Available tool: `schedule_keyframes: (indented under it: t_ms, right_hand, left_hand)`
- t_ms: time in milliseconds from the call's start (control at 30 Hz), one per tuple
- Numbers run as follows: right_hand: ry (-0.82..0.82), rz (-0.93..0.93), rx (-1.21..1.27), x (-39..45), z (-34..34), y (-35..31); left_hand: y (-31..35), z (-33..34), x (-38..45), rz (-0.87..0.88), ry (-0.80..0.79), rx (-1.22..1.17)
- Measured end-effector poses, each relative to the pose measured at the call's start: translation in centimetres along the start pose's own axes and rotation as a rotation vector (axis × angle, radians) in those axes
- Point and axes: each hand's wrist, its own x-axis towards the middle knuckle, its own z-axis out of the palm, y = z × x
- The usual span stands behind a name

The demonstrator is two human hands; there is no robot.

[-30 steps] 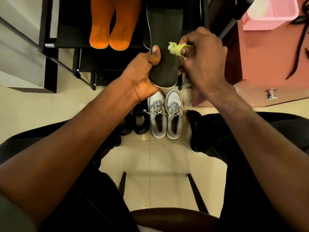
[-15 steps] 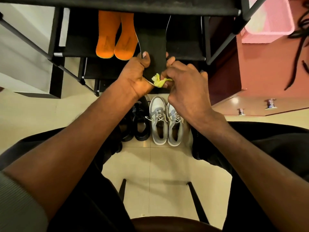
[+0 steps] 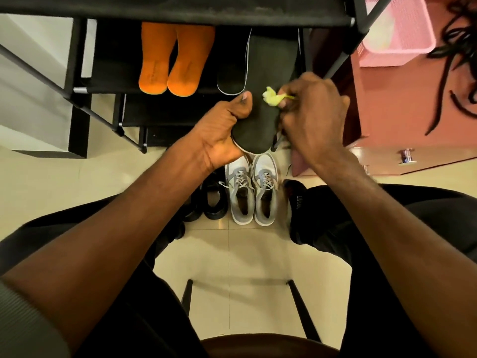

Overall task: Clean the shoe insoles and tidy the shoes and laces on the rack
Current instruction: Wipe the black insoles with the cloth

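My left hand (image 3: 219,135) grips the heel end of a long black insole (image 3: 268,81), thumb on top, its toe end reaching under the top shelf of the black shoe rack (image 3: 77,90). My right hand (image 3: 312,117) pinches a small yellow-green cloth (image 3: 272,98) against the insole's right side. A second black insole (image 3: 231,78) lies on the shelf just left of it. Two orange insoles (image 3: 175,63) lie side by side further left. A grey-and-white sneaker pair (image 3: 251,189) stands on the floor below my hands, black shoes (image 3: 209,200) beside it.
A pink basket (image 3: 402,29) and loose black laces (image 3: 454,71) lie on a reddish cabinet (image 3: 387,120) at the right. My knees in dark trousers frame the tiled floor (image 3: 51,182). A dark stool's legs and seat edge show at the bottom.
The cloth has slid from the insole's heel end up toward its middle right. The left hand has kept its grip, and the insole is drawn slightly lower toward me.
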Motion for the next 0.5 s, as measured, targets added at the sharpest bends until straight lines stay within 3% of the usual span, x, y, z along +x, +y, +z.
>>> schedule_keyframes:
  t_ms: [200,333,400,500]
  right_hand:
    - [-0.169,-0.184,0.104,-3.7,1.3,-2.7]
    - [-0.339,-0.082,0.438,-2.9,2.0,-2.2]
    - [-0.292,0.063,0.583,-2.0,1.8,-1.8]
    - [-0.055,0.164,0.573,-0.2,1.4,-0.5]
  left_hand:
    - [1.2,-1.3,1.1,0.054,0.121,-0.128]
    - [0.9,-1.5,1.4,0.039,0.275,-0.132]
    - [0.8,-1.1,1.4,0.040,0.285,-0.107]
    - [0.2,-0.2,0.7,-0.024,0.232,0.009]
